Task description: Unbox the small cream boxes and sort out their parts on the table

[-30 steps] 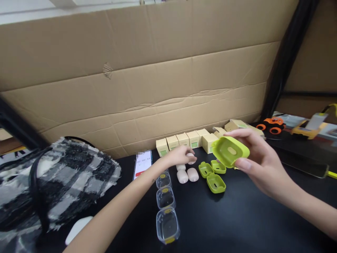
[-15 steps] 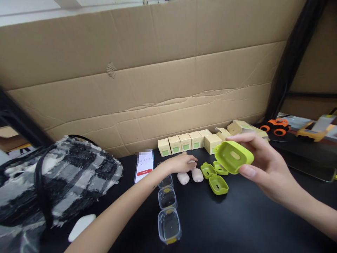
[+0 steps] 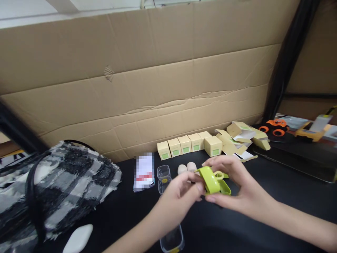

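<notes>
My right hand (image 3: 237, 186) grips a lime-green earbud case cover (image 3: 209, 179) with a small ring loop on its side, thumb below and fingers above. My left hand (image 3: 184, 191) is closed at the cover's left side, its fingertips against or just inside the edge; what they pinch is hidden. Part of another green cover (image 3: 225, 188) shows behind the held one. Two pale rounded cases (image 3: 191, 166) stand just beyond my left fingers, their lower parts covered by the hand. Clear plastic trays (image 3: 163, 171) run in a line under my left wrist.
Several small cardboard boxes (image 3: 185, 144) stand in a row against the cardboard wall (image 3: 158, 70). Opened boxes (image 3: 240, 135) lie to their right, near an orange toy truck (image 3: 275, 127). A phone (image 3: 143, 172), a checked bag (image 3: 79, 175) and a white rounded object (image 3: 78, 239) are on the left.
My left hand has drawn back from the pale cases to the green cover. My right hand has brought the cover down and left and turned it, so its outside now shows.
</notes>
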The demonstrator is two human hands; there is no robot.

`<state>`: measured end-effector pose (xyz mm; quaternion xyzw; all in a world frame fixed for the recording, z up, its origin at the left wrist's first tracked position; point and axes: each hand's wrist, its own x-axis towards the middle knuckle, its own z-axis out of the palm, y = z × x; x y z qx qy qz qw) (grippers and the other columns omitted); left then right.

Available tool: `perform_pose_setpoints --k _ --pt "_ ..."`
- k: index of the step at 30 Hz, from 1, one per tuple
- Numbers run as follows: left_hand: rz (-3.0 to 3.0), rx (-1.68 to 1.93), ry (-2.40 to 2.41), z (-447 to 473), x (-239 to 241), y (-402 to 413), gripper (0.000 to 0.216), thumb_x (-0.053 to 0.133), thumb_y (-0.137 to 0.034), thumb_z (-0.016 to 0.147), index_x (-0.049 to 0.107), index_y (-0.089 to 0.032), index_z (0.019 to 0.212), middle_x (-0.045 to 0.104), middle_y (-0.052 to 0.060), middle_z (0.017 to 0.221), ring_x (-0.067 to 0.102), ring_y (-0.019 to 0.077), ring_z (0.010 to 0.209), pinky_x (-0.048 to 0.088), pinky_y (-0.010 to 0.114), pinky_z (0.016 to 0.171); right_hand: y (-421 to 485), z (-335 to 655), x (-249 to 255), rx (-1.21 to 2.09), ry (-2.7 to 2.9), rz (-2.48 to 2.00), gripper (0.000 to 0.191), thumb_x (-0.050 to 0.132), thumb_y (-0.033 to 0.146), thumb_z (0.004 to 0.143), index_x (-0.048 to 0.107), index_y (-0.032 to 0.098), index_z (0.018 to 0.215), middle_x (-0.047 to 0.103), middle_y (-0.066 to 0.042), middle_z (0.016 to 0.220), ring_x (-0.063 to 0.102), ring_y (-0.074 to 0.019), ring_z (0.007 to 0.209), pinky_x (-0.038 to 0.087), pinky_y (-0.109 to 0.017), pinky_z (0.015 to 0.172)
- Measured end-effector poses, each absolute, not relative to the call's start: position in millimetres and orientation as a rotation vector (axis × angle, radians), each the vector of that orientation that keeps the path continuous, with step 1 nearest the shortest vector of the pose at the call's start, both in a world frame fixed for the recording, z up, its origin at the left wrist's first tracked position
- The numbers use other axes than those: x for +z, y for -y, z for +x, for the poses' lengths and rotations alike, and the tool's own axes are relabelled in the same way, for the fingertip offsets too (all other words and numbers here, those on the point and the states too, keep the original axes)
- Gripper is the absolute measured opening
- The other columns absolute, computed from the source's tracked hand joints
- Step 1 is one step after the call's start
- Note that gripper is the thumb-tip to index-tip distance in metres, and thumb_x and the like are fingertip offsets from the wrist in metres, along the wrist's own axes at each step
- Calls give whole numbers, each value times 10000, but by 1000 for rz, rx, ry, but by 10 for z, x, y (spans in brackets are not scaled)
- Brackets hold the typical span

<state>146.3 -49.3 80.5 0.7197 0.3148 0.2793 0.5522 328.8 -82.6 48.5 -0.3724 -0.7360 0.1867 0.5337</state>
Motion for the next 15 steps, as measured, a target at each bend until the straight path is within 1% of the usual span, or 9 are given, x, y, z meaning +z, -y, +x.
perform_pose_setpoints --k 1,3,5,6,7,8,10,12,15 --pt "1563 669 -709 1443 792 566 275 599 -435 831 550 -177 913 645 47 907 621 174 864 472 307 819 842 3266 473 415 1790 -873 507 736 184 723 431 300 1112 605 -35 1083 632 -195 1002 554 -293 812" --pt "1356 699 -707 1406 766 648 319 710 -410 746 587 -175 923 643 26 878 597 162 857 447 294 846 877 3246 479 398 1906 -832 527 742 188 715 456 285 1147 604 -61 1142 593 -225 1103 529 -326 890" --pt "1296 732 -761 1371 744 661 332 748 -386 713 622 -169 930 632 9 827 569 137 770 452 272 775 901 3254 513 420 2005 -814 502 693 201 772 479 276 1219 580 -91 1236 539 -248 1192 488 -375 961" --pt "1288 749 -779 1353 734 652 330 755 -378 706 636 -166 930 627 7 815 557 130 738 453 263 736 906 3264 533 430 2011 -820 459 655 205 808 497 276 1234 567 -99 1262 526 -252 1207 481 -388 968" --pt "1285 768 -779 1338 724 639 324 759 -374 703 648 -165 925 626 8 811 553 128 721 453 258 710 904 3273 551 441 1989 -836 401 618 207 837 526 276 1221 577 -99 1242 540 -246 1186 490 -387 951" --pt "1281 789 -762 1325 714 625 314 762 -370 701 656 -165 914 629 11 812 559 130 725 454 255 700 897 3279 565 461 1944 -861 335 596 208 853 562 272 1180 608 -92 1168 581 -230 1118 514 -369 907" --pt "1267 835 -701 1307 692 602 268 754 -359 716 661 -171 882 639 10 810 582 136 761 458 248 720 871 3277 573 567 1827 -925 220 612 231 847 608 247 1066 648 -51 931 646 -178 886 554 -304 764" --pt "1258 856 -650 1294 675 589 210 735 -333 744 652 -182 864 649 1 806 598 132 788 460 238 746 839 3255 556 756 1734 -965 145 648 277 826 622 212 952 627 -1 727 627 -132 679 546 -253 634" --pt "1319 804 -650 1267 664 577 177 718 -291 763 623 -186 868 663 -4 802 615 132 791 466 244 766 804 3203 508 1040 1611 -977 156 688 321 791 633 177 817 641 10 619 610 -112 568 516 -227 544"
